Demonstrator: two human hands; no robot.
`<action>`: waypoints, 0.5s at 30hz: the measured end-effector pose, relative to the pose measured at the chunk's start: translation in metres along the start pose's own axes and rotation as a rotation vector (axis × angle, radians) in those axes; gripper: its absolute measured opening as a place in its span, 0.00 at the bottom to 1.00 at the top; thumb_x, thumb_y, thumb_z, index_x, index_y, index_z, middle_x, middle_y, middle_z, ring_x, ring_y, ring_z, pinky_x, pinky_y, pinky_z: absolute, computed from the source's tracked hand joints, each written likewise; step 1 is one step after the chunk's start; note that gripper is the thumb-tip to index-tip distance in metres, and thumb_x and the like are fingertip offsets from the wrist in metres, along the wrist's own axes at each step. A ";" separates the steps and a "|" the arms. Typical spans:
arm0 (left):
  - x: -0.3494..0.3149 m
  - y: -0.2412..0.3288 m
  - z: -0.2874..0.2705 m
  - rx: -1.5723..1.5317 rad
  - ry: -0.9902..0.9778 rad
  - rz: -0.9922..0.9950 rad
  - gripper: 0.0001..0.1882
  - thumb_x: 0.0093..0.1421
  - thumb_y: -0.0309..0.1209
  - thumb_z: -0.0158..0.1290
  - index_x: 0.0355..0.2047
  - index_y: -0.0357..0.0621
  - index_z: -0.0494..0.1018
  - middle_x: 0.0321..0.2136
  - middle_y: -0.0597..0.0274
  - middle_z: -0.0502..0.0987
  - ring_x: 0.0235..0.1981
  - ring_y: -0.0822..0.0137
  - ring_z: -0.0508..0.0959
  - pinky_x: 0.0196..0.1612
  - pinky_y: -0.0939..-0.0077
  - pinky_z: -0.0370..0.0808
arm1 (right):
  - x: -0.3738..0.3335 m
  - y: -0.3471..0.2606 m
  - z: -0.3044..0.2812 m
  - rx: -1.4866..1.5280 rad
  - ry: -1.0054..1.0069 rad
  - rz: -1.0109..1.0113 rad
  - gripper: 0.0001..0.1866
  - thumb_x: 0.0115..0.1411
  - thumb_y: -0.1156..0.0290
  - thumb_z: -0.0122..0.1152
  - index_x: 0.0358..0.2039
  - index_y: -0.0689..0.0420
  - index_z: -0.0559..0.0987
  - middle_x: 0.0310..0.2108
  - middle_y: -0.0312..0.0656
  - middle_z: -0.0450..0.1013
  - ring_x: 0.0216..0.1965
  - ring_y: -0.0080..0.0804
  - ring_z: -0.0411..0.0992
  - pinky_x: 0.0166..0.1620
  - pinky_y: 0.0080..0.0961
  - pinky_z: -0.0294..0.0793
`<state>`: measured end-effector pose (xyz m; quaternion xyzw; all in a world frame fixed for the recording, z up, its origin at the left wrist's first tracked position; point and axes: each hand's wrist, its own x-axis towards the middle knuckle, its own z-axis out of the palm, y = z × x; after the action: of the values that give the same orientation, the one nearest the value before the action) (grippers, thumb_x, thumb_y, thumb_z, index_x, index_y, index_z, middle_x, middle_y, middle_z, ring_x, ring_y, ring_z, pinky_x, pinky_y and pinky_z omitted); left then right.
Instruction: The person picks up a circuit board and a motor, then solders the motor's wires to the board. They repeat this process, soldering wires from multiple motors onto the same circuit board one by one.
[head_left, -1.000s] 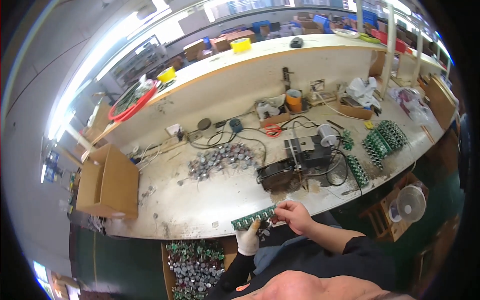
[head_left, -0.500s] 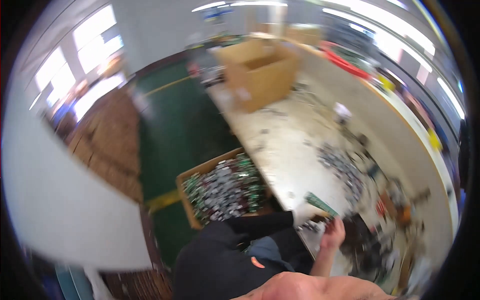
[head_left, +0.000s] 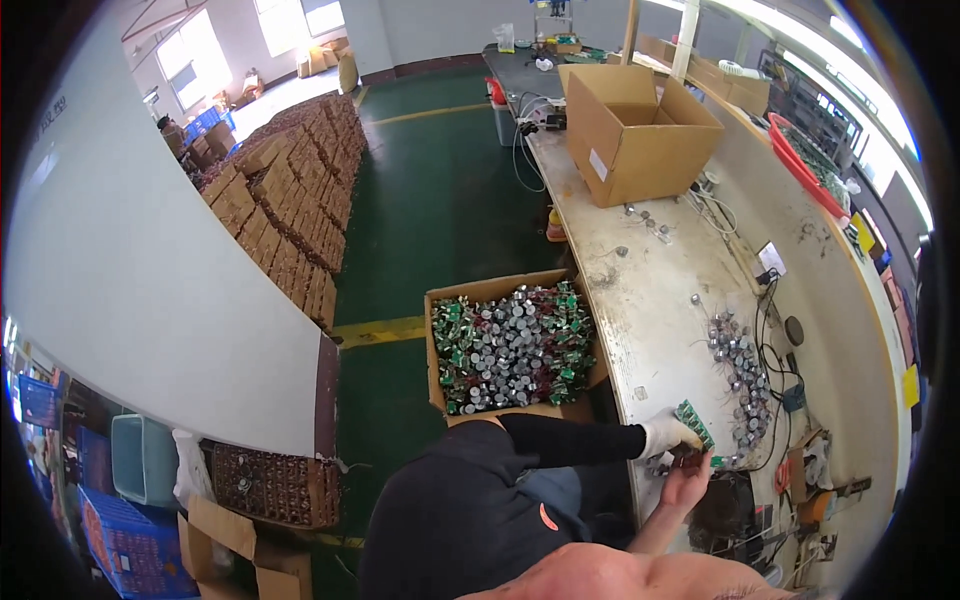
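My left hand [head_left: 667, 437], in a white glove below a black sleeve, is closed on a green circuit board [head_left: 693, 424] at the bench's near edge. The board is tilted, its far end sticking out past the glove. My bare right hand [head_left: 686, 485] is right beside it, fingertips drawn together by small dark and metal parts under the board; what they pinch is hidden. To the right on the bench lies a pile of small round silver motors [head_left: 745, 385] with thin wires.
Left of the bench [head_left: 640, 330], a carton [head_left: 432, 350] is full of silver motors with green boards. A large open cardboard box [head_left: 640, 160] stands farther along the bench. Black cables [head_left: 775, 330] and a red tray [head_left: 800, 170] lie right. Stacked brown cartons [head_left: 290, 190] and a white partition [head_left: 170, 300] are left.
The view has swung left and sharpened from blur, so the bench and boxes sit farther right in the picture. Both hands stay together at the circuit board.
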<state>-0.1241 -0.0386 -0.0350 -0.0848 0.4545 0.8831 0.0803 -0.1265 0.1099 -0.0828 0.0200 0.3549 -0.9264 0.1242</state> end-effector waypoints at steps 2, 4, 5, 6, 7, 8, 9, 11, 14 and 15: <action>-0.005 0.006 -0.001 -0.025 -0.005 -0.014 0.09 0.43 0.22 0.61 0.28 0.35 0.79 0.22 0.57 0.79 0.20 0.67 0.77 0.24 0.72 0.75 | 0.007 0.002 -0.013 0.031 -0.084 0.004 0.17 0.68 0.60 0.45 0.44 0.59 0.75 0.44 0.41 0.75 0.45 0.33 0.71 0.51 0.32 0.67; -0.001 0.007 -0.003 -0.032 0.013 -0.060 0.08 0.44 0.22 0.61 0.28 0.36 0.79 0.22 0.57 0.79 0.19 0.67 0.77 0.23 0.72 0.74 | 0.008 0.001 -0.008 0.083 -0.136 0.047 0.18 0.67 0.60 0.45 0.45 0.60 0.75 0.44 0.42 0.75 0.45 0.33 0.71 0.51 0.32 0.67; 0.004 0.005 -0.004 -0.073 -0.015 -0.163 0.08 0.44 0.21 0.61 0.28 0.37 0.79 0.21 0.58 0.79 0.19 0.66 0.77 0.24 0.72 0.74 | 0.009 0.000 -0.005 0.134 -0.187 0.085 0.18 0.67 0.59 0.45 0.45 0.60 0.75 0.44 0.43 0.75 0.46 0.34 0.71 0.51 0.31 0.68; 0.003 0.007 -0.002 -0.114 -0.031 -0.195 0.08 0.43 0.21 0.61 0.28 0.38 0.79 0.21 0.59 0.79 0.19 0.66 0.76 0.24 0.72 0.73 | 0.008 -0.002 -0.003 0.134 -0.185 0.090 0.18 0.67 0.59 0.45 0.45 0.60 0.75 0.44 0.43 0.75 0.46 0.34 0.71 0.51 0.31 0.68; 0.002 0.011 0.000 -0.157 -0.047 -0.226 0.09 0.43 0.21 0.61 0.28 0.38 0.79 0.21 0.59 0.79 0.19 0.66 0.76 0.24 0.72 0.73 | 0.007 -0.004 0.000 0.179 -0.240 0.121 0.19 0.67 0.58 0.47 0.43 0.60 0.76 0.43 0.43 0.75 0.45 0.34 0.71 0.50 0.32 0.68; -0.004 0.014 0.004 -0.084 0.000 -0.087 0.11 0.40 0.21 0.62 0.27 0.36 0.79 0.21 0.60 0.79 0.20 0.67 0.76 0.25 0.71 0.73 | 0.006 -0.006 0.002 0.224 -0.295 0.153 0.19 0.66 0.56 0.48 0.42 0.60 0.76 0.42 0.43 0.76 0.45 0.34 0.72 0.50 0.33 0.68; -0.002 0.010 0.004 0.013 0.010 -0.028 0.11 0.39 0.21 0.63 0.27 0.36 0.79 0.21 0.60 0.78 0.21 0.67 0.76 0.26 0.71 0.72 | 0.006 -0.010 0.007 0.267 -0.352 0.184 0.20 0.65 0.54 0.49 0.41 0.60 0.77 0.40 0.43 0.76 0.44 0.34 0.72 0.50 0.33 0.68; -0.001 0.007 0.005 0.097 0.007 0.018 0.12 0.37 0.23 0.63 0.26 0.34 0.78 0.20 0.60 0.78 0.21 0.68 0.76 0.26 0.72 0.72 | 0.002 -0.010 0.016 0.234 -0.165 0.157 0.20 0.65 0.54 0.51 0.38 0.58 0.78 0.38 0.42 0.77 0.41 0.35 0.73 0.50 0.33 0.69; -0.011 0.025 0.009 0.233 0.069 -0.086 0.12 0.37 0.23 0.63 0.25 0.32 0.78 0.20 0.59 0.77 0.21 0.66 0.76 0.25 0.72 0.72 | 0.004 -0.006 0.009 0.113 -0.056 0.040 0.17 0.67 0.58 0.48 0.42 0.58 0.77 0.41 0.42 0.76 0.44 0.34 0.73 0.48 0.33 0.71; -0.007 0.020 0.005 0.213 0.069 -0.050 0.11 0.38 0.22 0.63 0.25 0.31 0.78 0.20 0.57 0.78 0.21 0.65 0.77 0.26 0.71 0.73 | 0.006 -0.006 0.008 0.113 -0.054 0.041 0.17 0.67 0.58 0.48 0.42 0.58 0.77 0.41 0.42 0.76 0.44 0.34 0.73 0.48 0.33 0.71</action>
<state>-0.1224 -0.0467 -0.0150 -0.1174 0.5461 0.8240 0.0951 -0.1328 0.1074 -0.0736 0.0089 0.2980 -0.9425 0.1512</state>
